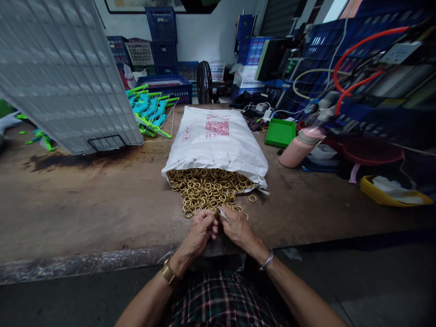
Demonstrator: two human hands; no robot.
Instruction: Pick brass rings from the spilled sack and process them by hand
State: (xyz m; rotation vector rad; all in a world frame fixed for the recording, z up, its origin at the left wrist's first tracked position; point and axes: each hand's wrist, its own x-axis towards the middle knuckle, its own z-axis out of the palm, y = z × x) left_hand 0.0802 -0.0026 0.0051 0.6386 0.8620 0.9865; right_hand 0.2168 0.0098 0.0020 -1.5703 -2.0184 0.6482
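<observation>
A white sack (218,141) with red print lies on the table, its open mouth facing me. Many brass-coloured rings (207,186) spill out of it in a heap. At the near edge of the heap, my left hand (201,229) pinches a brass ring (215,211) between thumb and fingertips. Close beside it, my right hand (236,229) is closed around a small pale, flat tool (223,215); its tip is at the ring, and its exact kind is hidden by the fingers. A loose ring (252,198) lies right of the heap.
A tall grey plastic crate (68,68) stands at left, near green and turquoise toy bows (153,109). To the right are a green tray (280,132), a pink bottle (299,145) and a yellow basket (391,195). A black fan (204,81) stands behind the sack.
</observation>
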